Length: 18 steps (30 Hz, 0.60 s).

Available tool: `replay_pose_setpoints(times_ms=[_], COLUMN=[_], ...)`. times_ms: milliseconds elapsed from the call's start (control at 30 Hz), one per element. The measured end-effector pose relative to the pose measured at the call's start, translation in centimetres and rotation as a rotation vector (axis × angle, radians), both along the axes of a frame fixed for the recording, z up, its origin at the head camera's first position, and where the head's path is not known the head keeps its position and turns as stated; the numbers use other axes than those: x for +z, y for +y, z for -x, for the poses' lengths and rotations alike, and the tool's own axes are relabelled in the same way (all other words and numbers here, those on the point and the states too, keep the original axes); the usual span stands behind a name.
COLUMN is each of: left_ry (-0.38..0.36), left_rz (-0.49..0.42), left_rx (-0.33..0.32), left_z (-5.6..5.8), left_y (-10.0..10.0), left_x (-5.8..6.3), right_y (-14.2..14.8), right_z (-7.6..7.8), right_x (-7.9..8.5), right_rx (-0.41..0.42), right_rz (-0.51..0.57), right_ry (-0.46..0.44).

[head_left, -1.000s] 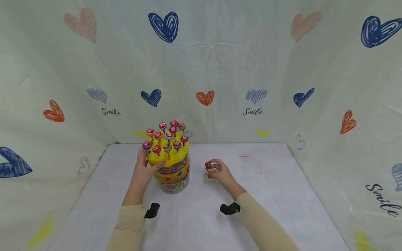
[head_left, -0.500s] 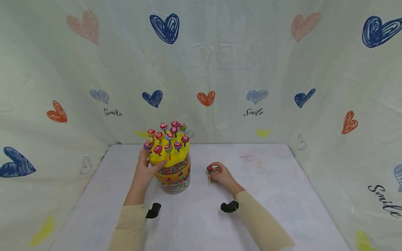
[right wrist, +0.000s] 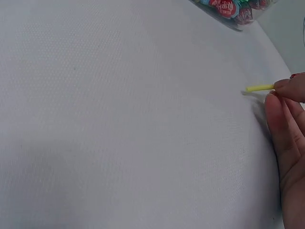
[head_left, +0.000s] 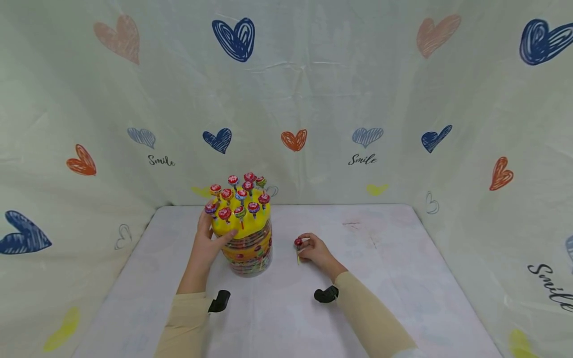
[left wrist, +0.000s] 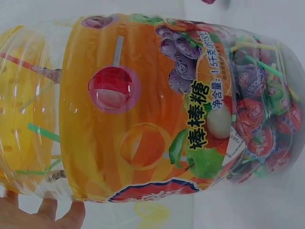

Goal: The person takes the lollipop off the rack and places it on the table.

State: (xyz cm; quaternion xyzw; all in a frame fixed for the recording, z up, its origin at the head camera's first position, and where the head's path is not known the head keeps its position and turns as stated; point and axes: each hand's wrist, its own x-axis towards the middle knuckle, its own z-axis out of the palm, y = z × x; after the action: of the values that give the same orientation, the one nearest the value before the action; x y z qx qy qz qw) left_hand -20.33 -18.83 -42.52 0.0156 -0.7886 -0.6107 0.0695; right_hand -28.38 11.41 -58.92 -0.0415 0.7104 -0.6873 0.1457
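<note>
In the head view, my left hand [head_left: 208,244] grips the upper side of a big clear plastic jar [head_left: 248,252], its thumb across the front below the yellow lid [head_left: 250,224]. Several wrapped lollipops [head_left: 225,214] stand stuck in that lid. The left wrist view has fingertips [left wrist: 47,210] against the jar wall, an orange fruit label [left wrist: 143,114] and wrapped lollipops [left wrist: 257,129] heaped in the bottom. To the right of the jar, my right hand [head_left: 317,251] pinches a red-headed lollipop [head_left: 298,242] upright, head up. Its yellow stick [right wrist: 259,88] points down close over the table.
A white-covered table [head_left: 286,318] carries the jar, which stands left of centre. Behind it hangs a pale curtain [head_left: 322,99] printed with hearts and "Smile". Black wrist mounts [head_left: 219,301] stick out from both sleeves.
The right hand has lowered the lollipop slightly toward the table, and its stick stands a little straighter. My left hand keeps its grip on the jar, which has not moved.
</note>
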Motion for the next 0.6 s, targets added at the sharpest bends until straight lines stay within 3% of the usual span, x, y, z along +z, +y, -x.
replay_pose_setpoints(times_ms=[600], left_ry=[-0.008], left_rz=[0.012], left_rx=[0.0], left_z=[0.17], left_y=[-0.04], left_x=[-0.16], right_y=[-0.06], right_z=[0.01], right_x=[0.2], right_rx=[0.05], right_rz=[-0.223], right_ry=[0.066])
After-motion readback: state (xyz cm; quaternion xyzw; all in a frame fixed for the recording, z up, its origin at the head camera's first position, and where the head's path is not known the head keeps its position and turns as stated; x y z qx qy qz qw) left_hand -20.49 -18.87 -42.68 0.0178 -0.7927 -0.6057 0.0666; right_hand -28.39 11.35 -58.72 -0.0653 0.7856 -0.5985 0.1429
